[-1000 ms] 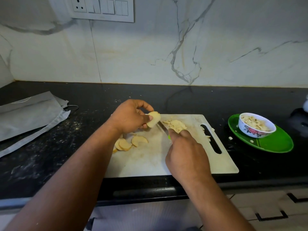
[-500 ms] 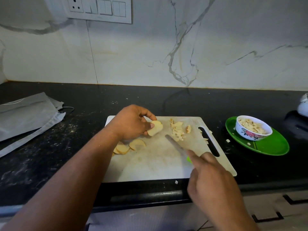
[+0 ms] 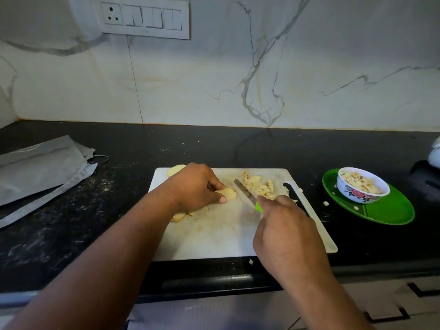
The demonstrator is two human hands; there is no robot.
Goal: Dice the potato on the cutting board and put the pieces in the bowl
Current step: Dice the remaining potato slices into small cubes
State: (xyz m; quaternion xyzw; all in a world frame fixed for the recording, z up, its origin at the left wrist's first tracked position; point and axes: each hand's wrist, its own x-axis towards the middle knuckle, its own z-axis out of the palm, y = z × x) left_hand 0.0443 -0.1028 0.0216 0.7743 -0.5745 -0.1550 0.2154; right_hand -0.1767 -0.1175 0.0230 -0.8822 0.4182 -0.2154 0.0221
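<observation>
Bare countertop [image 3: 307, 160] lies between cutting board [image 3: 214, 236] and green plate [image 3: 390, 210].

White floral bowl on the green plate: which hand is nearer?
Right. The right hand, gripping the green-handled knife, is at the cutting board's right side, nearer the white floral bowl; the left hand is further left.

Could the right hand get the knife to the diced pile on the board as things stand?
Probably yes: the right hand holds the knife with its blade lying right beside the diced pile, nothing between them.

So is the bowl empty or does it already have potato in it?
Partly filled. The bowl stands upright on the green plate, with pale diced pieces heaped inside, below its rim.
</observation>
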